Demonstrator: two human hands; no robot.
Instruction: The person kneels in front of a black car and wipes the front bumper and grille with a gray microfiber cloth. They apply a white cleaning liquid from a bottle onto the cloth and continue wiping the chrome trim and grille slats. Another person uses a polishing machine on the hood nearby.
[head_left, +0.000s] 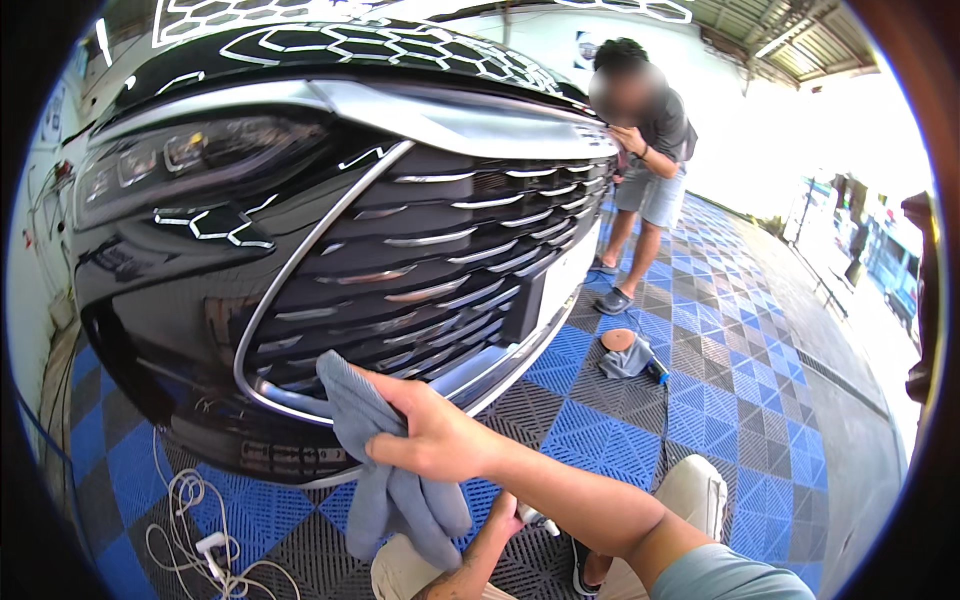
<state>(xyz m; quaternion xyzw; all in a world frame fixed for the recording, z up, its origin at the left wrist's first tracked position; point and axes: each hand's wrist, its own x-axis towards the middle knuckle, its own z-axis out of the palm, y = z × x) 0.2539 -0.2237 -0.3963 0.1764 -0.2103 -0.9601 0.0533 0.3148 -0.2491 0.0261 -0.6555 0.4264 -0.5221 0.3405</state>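
A grey-blue microfibre cloth (360, 435) is bunched in my right hand (427, 431), its top edge at the lower corner of a black car's grille (405, 262) and its folds hanging down. Whether the cloth touches the grille cannot be told. Lower down, partly hidden behind my right forearm, my left hand (511, 512) grips a small whitish object (541, 519), perhaps a bottle. The headlight (187, 157) and glossy black bumper (172, 300) with its silver trim lie to the left of the grille.
Another person (645, 142) bends at the car's far front side. On the blue and grey tiled floor (600, 442) lie an orange polishing pad (618, 340), a grey cloth (626, 360) and a dark cable. A coiled white cord (184, 510) with a white plug or socket lies lower left.
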